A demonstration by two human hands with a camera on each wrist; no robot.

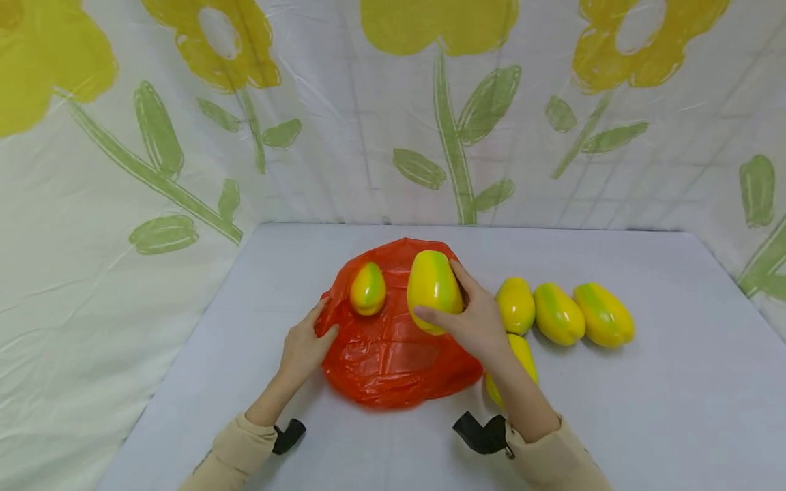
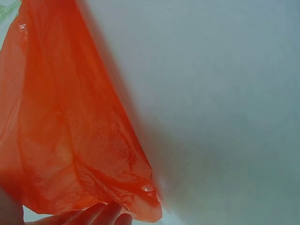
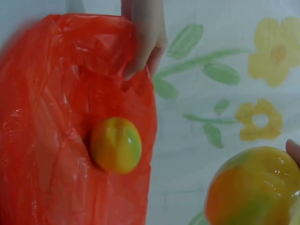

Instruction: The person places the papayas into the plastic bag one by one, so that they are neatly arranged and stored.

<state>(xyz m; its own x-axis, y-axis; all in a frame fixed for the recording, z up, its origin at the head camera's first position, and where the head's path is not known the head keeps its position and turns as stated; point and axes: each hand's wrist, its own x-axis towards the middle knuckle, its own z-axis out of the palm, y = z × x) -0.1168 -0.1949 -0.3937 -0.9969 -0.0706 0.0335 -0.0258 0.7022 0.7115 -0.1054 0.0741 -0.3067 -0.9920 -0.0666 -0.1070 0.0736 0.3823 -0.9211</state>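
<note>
A red plastic bag point(image 1: 393, 348) lies spread open on the table. My left hand point(image 1: 305, 346) grips its left edge; in the right wrist view the thumb sits inside the rim. Inside the bag, toward the left, rests a glossy yellow papaya point(image 1: 368, 289) with a green stripe. Over the bag's right side my right hand point(image 1: 477, 320) holds a second papaya point(image 1: 433, 290), thumb at its near side and fingers around the far side. That held papaya point(image 3: 255, 187) shows large in the right wrist view. Creased red plastic fills the left of the left wrist view.
Right of the bag, several more papayas point(image 1: 559, 314) lie close together on the white table point(image 1: 663, 409). One papaya point(image 1: 520, 354) is partly hidden by my right forearm. A white curtain point(image 1: 344, 157) with printed yellow flowers hangs behind the table and along its sides.
</note>
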